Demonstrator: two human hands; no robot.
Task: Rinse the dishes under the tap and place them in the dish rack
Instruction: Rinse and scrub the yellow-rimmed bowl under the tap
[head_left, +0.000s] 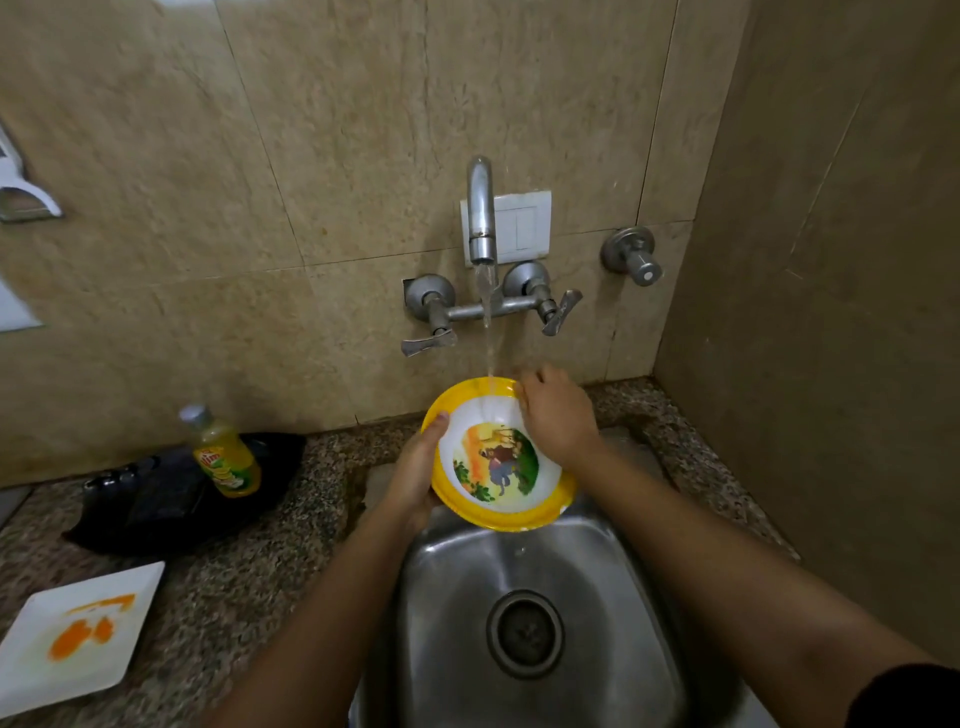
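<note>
The bowl (498, 467) hung over the back edge of the sink (457, 597), between both hands. It was round, so it had no long axis, and its open face tipped up toward the person. Its far rim sat under the stream from the tap (480, 208). The left hand (415, 473) gripped the left rim, thumb inside. The right hand (558, 415) had its fingers curled over the far right rim, their tips hidden. No rack was in sight, so which way the bowl must go I couldn't tell.
</note>
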